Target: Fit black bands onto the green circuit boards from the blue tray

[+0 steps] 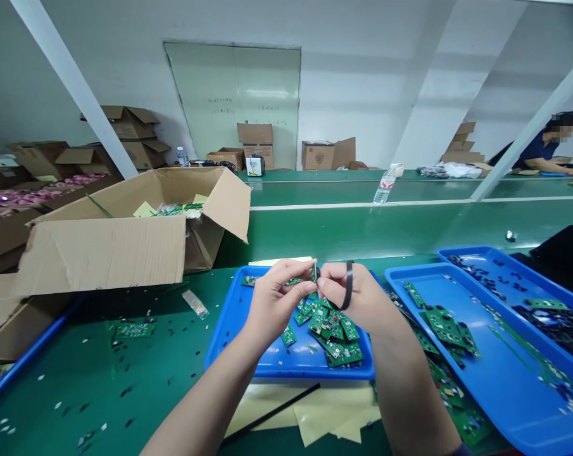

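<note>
My left hand pinches a small green circuit board on edge between thumb and fingers, above the blue tray. Close against it, my right hand is closed, thumb and forefinger meeting at the board's edge; a tiny dark bit shows there, too small to name. A black band loops around the right hand. Below both hands, a loose pile of small green circuit boards lies in the tray, and a single board rests left of the pile.
Blue trays with boards and black parts stand at right. An open cardboard box is at left. Yellow paper and a black strip lie in front. A bottle stands behind; a person sits far right.
</note>
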Available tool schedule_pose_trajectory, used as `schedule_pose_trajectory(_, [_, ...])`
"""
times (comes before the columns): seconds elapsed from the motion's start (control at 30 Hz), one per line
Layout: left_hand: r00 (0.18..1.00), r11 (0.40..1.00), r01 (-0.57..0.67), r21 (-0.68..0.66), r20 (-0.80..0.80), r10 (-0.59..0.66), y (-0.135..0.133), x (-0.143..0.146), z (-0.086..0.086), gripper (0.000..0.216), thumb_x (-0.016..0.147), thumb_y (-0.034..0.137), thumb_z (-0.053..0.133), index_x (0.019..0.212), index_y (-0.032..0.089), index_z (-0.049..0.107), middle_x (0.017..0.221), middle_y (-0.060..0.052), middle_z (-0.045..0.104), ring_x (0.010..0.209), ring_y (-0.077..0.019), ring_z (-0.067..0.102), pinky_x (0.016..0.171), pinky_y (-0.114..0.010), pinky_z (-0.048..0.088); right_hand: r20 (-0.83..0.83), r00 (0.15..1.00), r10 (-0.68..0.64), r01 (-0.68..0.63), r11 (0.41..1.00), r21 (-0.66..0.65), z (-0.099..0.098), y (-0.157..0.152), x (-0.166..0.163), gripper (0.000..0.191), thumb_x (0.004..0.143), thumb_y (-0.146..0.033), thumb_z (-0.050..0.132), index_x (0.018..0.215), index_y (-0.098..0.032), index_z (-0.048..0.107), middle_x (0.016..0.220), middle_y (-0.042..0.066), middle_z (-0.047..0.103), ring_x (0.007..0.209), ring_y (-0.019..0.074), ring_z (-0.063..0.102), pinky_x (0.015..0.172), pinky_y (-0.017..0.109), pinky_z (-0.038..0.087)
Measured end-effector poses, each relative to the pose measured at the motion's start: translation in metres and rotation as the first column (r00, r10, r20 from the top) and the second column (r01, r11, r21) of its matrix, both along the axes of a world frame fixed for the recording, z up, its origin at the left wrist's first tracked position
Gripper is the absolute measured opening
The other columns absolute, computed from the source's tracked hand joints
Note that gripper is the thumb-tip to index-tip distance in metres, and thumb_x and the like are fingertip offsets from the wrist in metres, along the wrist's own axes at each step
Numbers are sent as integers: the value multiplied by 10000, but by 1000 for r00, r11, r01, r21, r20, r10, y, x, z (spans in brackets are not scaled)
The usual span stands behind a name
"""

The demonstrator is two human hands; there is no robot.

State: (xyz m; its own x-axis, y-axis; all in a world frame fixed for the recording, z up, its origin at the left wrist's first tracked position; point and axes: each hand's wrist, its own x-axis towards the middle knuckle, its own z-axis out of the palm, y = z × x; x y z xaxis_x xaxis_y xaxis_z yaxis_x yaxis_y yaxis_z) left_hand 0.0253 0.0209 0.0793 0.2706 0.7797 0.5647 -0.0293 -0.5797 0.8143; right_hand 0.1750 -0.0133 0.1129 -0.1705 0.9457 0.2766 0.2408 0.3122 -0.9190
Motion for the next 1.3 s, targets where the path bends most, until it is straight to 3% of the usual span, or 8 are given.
schedule_pose_trajectory(0.17, [936,957,24,-288,343,80,5,-1,7,339,768,436,681,995,188,717,816,-52,696,707,-151,666,658,-294,574,113,964,240,-226,966,-122,0,-3,-3,208,693,-143,509,495,-166,447,487,-54,378,470,64,365,428,198,276])
schedule_pose_trajectory(0.27, [880,958,15,-286,459,123,8,-9,12,360,724,416,733,1017,208,705,863,-43,705,757,-152,680,728,-306,579,-64,980,189,-192,981,-37,-1,-3,-3,87,765,-166,508,756,-163,595,533,-54,471,443,66,433,397,192,332])
schedule_pose_trajectory(0.37, [904,954,99,-283,425,33,5,-10,11,356,701,360,766,1026,226,709,872,-46,712,736,-148,684,734,-304,575,-319,946,65,-13,987,163,-1,-1,-1,382,805,-189,519,1185,-204,492,740,-20,618,441,69,499,402,213,426])
schedule_pose_trajectory(0.43, [921,960,138,-243,388,-34,1,-6,8,335,699,335,771,1016,240,720,895,-48,708,746,-148,678,737,-298,567,-392,919,28,76,967,245,-1,0,0,505,807,-184,540,1289,-241,401,927,26,655,469,73,542,424,232,475])
schedule_pose_trajectory(0.63, [976,995,56,-82,214,-37,-5,0,6,240,694,293,772,923,222,757,914,-78,709,877,-185,641,748,-269,526,-451,887,102,-11,980,201,-1,3,-6,560,785,-165,604,1295,-267,398,970,33,665,527,91,589,441,237,525])
schedule_pose_trajectory(0.87, [976,994,64,-85,212,-45,-3,-3,5,226,657,279,796,877,241,762,900,-69,704,877,-200,649,769,-307,529,-511,841,177,-89,977,193,-5,9,-7,524,749,-132,607,1240,-244,462,971,29,655,535,73,549,474,232,528])
schedule_pose_trajectory(1.17, [989,982,110,-155,112,-94,-9,0,12,162,705,281,753,851,211,757,867,-60,675,802,-186,634,657,-275,541,-530,819,218,-126,971,205,-7,10,-11,632,734,-92,547,1327,-236,381,733,-36,616,500,70,500,433,186,456])
schedule_pose_trajectory(1.3, [995,975,95,-203,10,-95,-8,3,9,269,769,317,690,1010,200,711,1004,-85,682,950,-222,631,794,-323,536,-360,911,200,-148,975,168,-5,14,6,607,736,-118,563,1313,-234,412,729,-33,611,482,68,506,447,201,465])
